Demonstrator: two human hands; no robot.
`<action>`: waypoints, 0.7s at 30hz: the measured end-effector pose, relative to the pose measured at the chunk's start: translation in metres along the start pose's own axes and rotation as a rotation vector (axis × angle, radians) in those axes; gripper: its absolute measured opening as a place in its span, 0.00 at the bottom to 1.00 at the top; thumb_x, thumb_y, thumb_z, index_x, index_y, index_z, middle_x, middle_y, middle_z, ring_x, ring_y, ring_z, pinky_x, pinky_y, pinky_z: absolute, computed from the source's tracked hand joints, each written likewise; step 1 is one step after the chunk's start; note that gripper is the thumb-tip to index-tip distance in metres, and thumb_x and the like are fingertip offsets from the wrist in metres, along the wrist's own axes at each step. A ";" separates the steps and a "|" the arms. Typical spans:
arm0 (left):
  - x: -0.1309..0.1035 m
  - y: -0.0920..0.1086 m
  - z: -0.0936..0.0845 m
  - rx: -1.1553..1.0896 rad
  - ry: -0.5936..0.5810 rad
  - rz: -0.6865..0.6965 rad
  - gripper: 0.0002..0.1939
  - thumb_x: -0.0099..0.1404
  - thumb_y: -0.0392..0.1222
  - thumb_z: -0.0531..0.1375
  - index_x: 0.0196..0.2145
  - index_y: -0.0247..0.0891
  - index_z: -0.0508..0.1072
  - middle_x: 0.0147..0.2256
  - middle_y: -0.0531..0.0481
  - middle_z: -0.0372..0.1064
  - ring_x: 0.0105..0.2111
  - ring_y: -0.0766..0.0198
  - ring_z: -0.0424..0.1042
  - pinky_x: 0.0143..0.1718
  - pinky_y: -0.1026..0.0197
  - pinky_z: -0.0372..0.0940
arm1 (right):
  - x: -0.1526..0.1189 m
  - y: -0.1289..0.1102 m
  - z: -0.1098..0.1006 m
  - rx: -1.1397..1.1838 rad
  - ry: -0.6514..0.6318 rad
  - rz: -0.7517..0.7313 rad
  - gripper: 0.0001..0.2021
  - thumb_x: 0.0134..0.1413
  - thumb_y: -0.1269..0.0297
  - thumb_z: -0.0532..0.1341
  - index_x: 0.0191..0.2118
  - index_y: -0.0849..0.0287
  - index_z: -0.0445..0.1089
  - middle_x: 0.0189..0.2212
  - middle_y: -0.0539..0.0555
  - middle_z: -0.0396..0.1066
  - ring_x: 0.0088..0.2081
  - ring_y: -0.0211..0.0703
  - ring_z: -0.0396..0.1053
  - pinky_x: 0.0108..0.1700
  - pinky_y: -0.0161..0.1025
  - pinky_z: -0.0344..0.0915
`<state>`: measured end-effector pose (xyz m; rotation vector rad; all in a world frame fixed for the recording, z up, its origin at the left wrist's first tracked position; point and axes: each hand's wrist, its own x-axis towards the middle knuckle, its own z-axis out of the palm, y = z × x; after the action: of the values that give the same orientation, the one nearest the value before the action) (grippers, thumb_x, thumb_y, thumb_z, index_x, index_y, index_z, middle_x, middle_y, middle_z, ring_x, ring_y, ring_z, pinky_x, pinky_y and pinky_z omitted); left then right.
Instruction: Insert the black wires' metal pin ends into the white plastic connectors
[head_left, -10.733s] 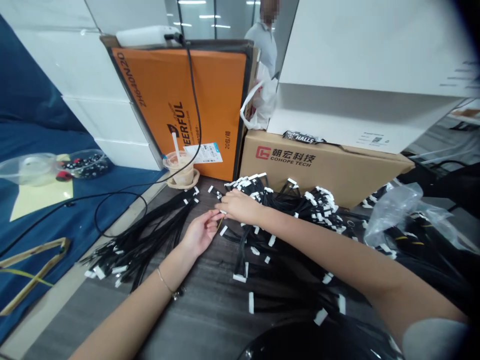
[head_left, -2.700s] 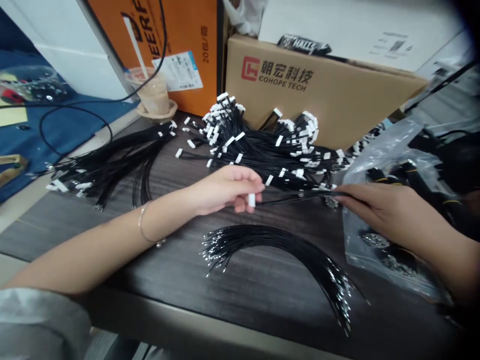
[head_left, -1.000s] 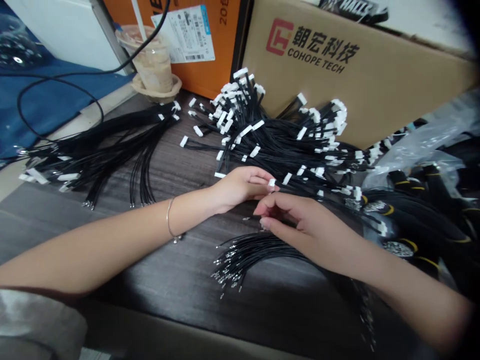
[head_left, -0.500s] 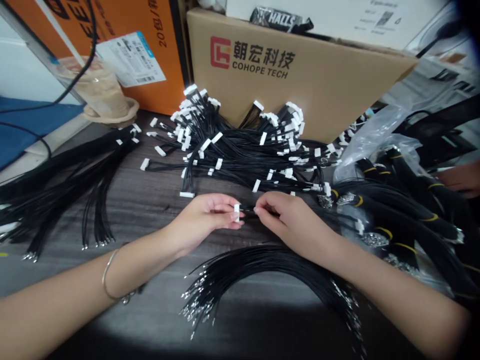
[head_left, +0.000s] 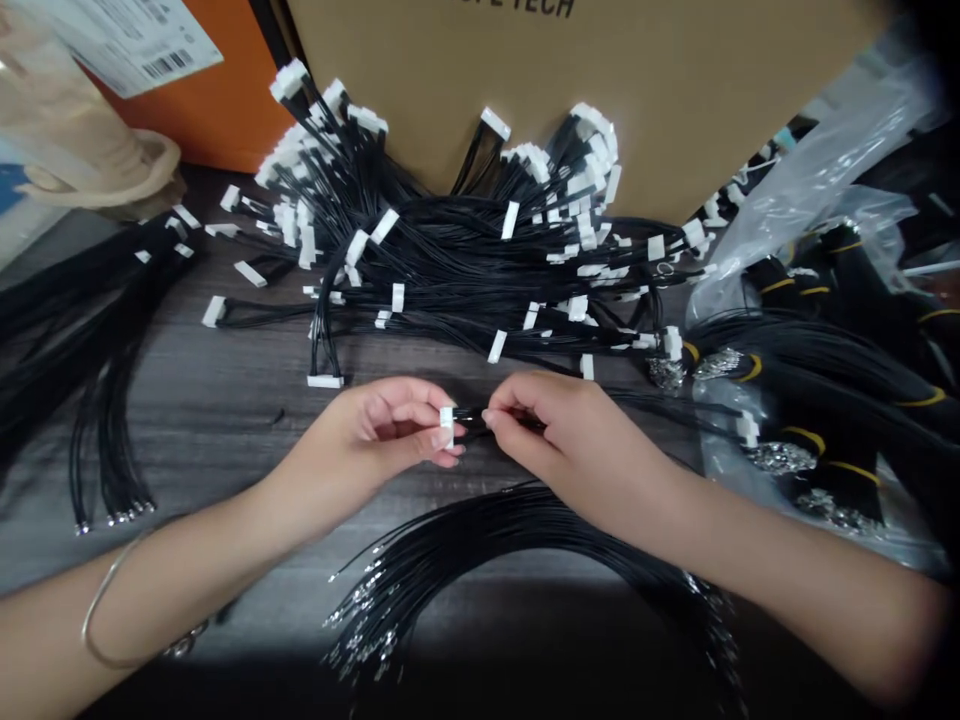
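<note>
My left hand (head_left: pixel 394 430) pinches a small white connector housing (head_left: pixel 447 425) between thumb and fingers, held upright above the dark table. Just to its right, my right hand (head_left: pixel 536 415) is closed in a pinch on a thin black wire (head_left: pixel 472 414) whose end points at the housing. Whether the wire tip sits inside the housing I cannot tell. Below both hands lies a curved bundle of loose black wires (head_left: pixel 525 515) with bare metal terminals at both ends. Behind the hands is a pile of black wire harnesses (head_left: pixel 450 250) with white connectors.
A cardboard box (head_left: pixel 420 80) stands behind the pile, with an orange box (head_left: pixel 202 120) at its left. More black wires (head_left: pixel 90 350) lie at the left, near a plastic cup (head_left: pixel 75 110). Yellow-banded wire bundles (head_left: pixel 862 390) rest on clear plastic bags (head_left: pixel 817 210) at the right.
The view has tilted down and moved closer to the table. Both hands keep their pinch on the housing and the wire, with the gap between them much the same.
</note>
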<state>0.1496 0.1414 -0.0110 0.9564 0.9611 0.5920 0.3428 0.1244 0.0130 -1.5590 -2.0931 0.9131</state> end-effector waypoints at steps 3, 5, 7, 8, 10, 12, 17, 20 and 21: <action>0.000 0.001 -0.001 0.032 -0.001 0.027 0.07 0.55 0.33 0.65 0.34 0.34 0.73 0.30 0.52 0.75 0.28 0.68 0.74 0.35 0.66 0.71 | -0.001 -0.002 0.001 0.003 -0.010 -0.024 0.07 0.56 0.69 0.56 0.27 0.60 0.66 0.24 0.47 0.67 0.26 0.32 0.62 0.28 0.32 0.56; 0.000 0.001 -0.001 0.040 0.004 0.035 0.07 0.55 0.33 0.65 0.34 0.34 0.74 0.29 0.52 0.75 0.28 0.68 0.74 0.34 0.67 0.71 | -0.001 -0.002 0.002 0.008 -0.024 -0.043 0.07 0.56 0.70 0.55 0.28 0.60 0.66 0.25 0.47 0.67 0.26 0.32 0.62 0.29 0.32 0.56; 0.000 0.000 -0.001 0.037 0.001 0.034 0.07 0.55 0.33 0.65 0.34 0.34 0.74 0.28 0.52 0.74 0.28 0.67 0.74 0.33 0.66 0.71 | -0.002 -0.002 0.003 0.014 -0.030 -0.051 0.07 0.56 0.70 0.55 0.28 0.60 0.66 0.25 0.47 0.67 0.26 0.32 0.61 0.29 0.32 0.56; 0.000 0.000 -0.001 0.038 -0.004 0.035 0.07 0.55 0.33 0.65 0.34 0.34 0.74 0.28 0.52 0.74 0.28 0.66 0.74 0.33 0.66 0.71 | -0.002 -0.002 0.003 0.016 -0.028 -0.051 0.07 0.56 0.70 0.55 0.28 0.60 0.66 0.25 0.47 0.67 0.26 0.32 0.61 0.28 0.32 0.56; 0.000 -0.002 -0.002 0.046 -0.011 0.037 0.06 0.56 0.33 0.65 0.34 0.34 0.74 0.29 0.52 0.74 0.28 0.66 0.75 0.33 0.65 0.71 | -0.003 -0.003 0.004 0.015 -0.021 -0.042 0.07 0.56 0.71 0.56 0.29 0.60 0.67 0.25 0.47 0.67 0.26 0.32 0.62 0.29 0.32 0.55; 0.000 -0.003 -0.002 0.060 -0.013 0.039 0.06 0.57 0.33 0.64 0.34 0.34 0.73 0.29 0.52 0.74 0.28 0.67 0.75 0.34 0.65 0.71 | -0.003 -0.004 0.005 0.011 -0.017 -0.033 0.06 0.56 0.71 0.56 0.29 0.60 0.67 0.25 0.47 0.67 0.27 0.32 0.62 0.29 0.32 0.55; -0.001 -0.002 -0.001 0.113 -0.012 0.043 0.06 0.58 0.34 0.63 0.35 0.34 0.73 0.29 0.52 0.74 0.29 0.67 0.75 0.34 0.66 0.71 | -0.002 -0.004 0.007 0.004 -0.024 -0.021 0.06 0.56 0.71 0.56 0.29 0.61 0.67 0.25 0.47 0.67 0.27 0.31 0.62 0.29 0.31 0.56; -0.001 -0.001 0.000 0.125 0.002 0.050 0.05 0.58 0.32 0.63 0.34 0.33 0.72 0.28 0.52 0.75 0.28 0.68 0.74 0.33 0.67 0.71 | -0.002 -0.004 0.010 -0.005 -0.002 -0.030 0.06 0.56 0.71 0.56 0.30 0.62 0.68 0.26 0.48 0.68 0.29 0.32 0.63 0.31 0.32 0.57; -0.001 -0.001 0.001 0.123 0.009 0.051 0.05 0.58 0.32 0.63 0.33 0.33 0.72 0.28 0.52 0.75 0.28 0.68 0.75 0.33 0.68 0.72 | -0.002 -0.004 0.012 -0.020 0.012 -0.033 0.06 0.57 0.71 0.55 0.30 0.62 0.68 0.27 0.49 0.68 0.29 0.33 0.63 0.32 0.32 0.57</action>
<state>0.1500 0.1395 -0.0111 1.0917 0.9921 0.5854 0.3332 0.1187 0.0070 -1.5313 -2.1196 0.8714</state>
